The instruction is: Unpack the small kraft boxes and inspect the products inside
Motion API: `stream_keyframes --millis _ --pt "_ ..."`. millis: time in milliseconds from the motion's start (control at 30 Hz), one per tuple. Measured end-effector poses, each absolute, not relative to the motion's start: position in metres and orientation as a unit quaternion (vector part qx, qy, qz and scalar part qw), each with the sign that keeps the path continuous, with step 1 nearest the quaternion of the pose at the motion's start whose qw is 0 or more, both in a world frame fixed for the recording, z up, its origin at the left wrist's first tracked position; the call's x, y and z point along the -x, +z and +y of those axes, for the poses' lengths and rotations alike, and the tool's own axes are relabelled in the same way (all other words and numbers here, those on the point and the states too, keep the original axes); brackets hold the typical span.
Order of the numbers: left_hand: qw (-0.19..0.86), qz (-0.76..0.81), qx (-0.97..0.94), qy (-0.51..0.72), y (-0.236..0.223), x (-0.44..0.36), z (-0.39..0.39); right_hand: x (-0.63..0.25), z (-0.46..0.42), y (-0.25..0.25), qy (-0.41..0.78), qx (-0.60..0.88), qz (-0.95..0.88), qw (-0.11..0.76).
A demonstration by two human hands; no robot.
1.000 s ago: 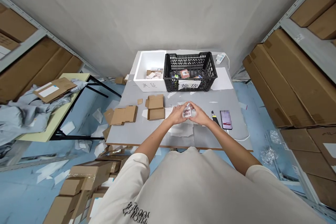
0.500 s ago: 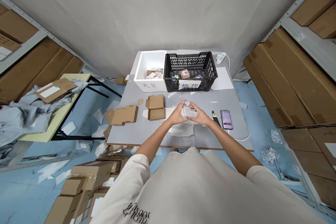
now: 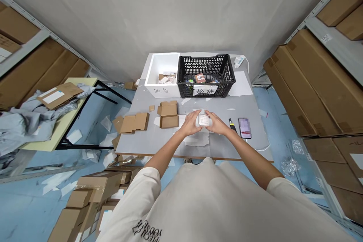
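Resting between both hands (image 3: 204,123), small white packet (image 3: 203,120) above grey table (image 3: 141,140)

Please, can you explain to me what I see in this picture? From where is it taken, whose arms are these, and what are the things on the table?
The picture comes from a camera worn on a person's head, looking forward and down, so the arms at the bottom are that person's own. No machine is here, only two bare hands. The left hand and right hand together hold a small pale packet just above a grey table. On the table lie an open carton, flat cardboard pieces, white papers, a marker and a phone. At the far edge stand a white foam box and a black crate, both with small goods inside. Shelves with large cartons stand on both sides.
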State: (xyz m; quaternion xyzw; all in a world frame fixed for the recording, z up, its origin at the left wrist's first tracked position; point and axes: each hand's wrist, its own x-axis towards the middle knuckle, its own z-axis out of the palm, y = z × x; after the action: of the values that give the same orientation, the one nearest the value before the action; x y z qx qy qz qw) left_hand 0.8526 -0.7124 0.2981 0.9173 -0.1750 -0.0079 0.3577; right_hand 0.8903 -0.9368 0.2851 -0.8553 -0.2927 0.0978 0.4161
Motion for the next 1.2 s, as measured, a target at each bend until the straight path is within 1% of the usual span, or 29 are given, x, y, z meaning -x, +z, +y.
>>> stream_keyframes --millis 100,233,467,700,900,1033,1133,1200 --pt "0.341 -0.174 -0.924 -0.021 0.295 -0.852 -0.712 -0.888 -0.936 0.290 0.095 0.859 -0.300 0.405" --pt "0.338 -0.167 -0.926 -0.023 0.291 -0.851 -0.711 -0.886 -0.935 0.294 0.088 0.851 -0.308 0.416" --pt "0.352 -0.152 -0.924 -0.017 0.295 -0.852 -0.712 -0.887 -0.937 0.289 0.081 0.840 -0.281 0.456" --pt "0.399 -0.146 -0.905 -0.037 0.292 -0.852 -0.710 -0.888 -0.937 0.282 0.114 0.820 -0.215 0.518" --pt "0.321 -0.158 -0.933 0.033 0.298 -0.852 -0.711 -0.890 -0.936 0.278 0.102 0.838 -0.167 0.510" --pt "0.289 -0.206 -0.935 0.023 0.303 -0.854 -0.714 -0.891 -0.934 0.277 0.089 0.848 -0.163 0.497" --pt "0.319 -0.193 -0.928 0.008 0.303 -0.855 -0.716 -0.892 -0.934 0.279 0.086 0.839 -0.161 0.513" --pt "0.379 -0.148 -0.913 -0.006 0.299 -0.856 -0.717 -0.893 -0.936 0.280 0.090 0.826 -0.149 0.536"
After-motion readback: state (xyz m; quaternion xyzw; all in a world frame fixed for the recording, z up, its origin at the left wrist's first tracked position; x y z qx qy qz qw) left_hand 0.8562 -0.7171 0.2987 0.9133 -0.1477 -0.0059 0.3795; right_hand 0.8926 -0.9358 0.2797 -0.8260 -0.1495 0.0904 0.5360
